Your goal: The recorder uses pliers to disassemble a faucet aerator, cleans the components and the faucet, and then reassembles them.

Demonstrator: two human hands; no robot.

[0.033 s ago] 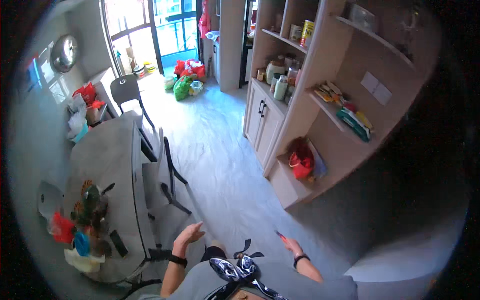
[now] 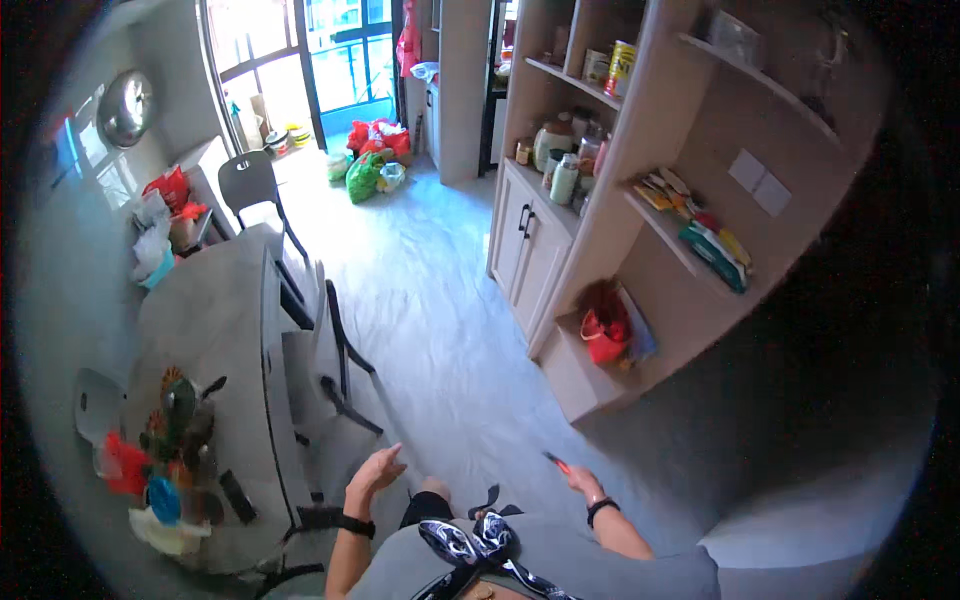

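Observation:
My left hand (image 2: 375,473) hangs at my left side, near the dining table and a chair. Its fingers point forward, spread a little, with nothing seen in them. On the other side, my right hand (image 2: 586,484) is closed round a slim red-and-black object (image 2: 560,464). Its narrow dark end sticks out forward and to the left over the floor; its exact kind is too small to make out. Both hands are in the air, apart from the furniture.
At left stands a dining table (image 2: 200,315), with a dark phone (image 2: 237,496) and bags on it. A chair (image 2: 335,350) juts into the walkway. A tall shelf cabinet (image 2: 520,250) lines the right. Red and green bags (image 2: 365,176) lie on the floor ahead.
The right hand and the slim object have shifted very slightly left. The view has tilted a little; the rest looks the same.

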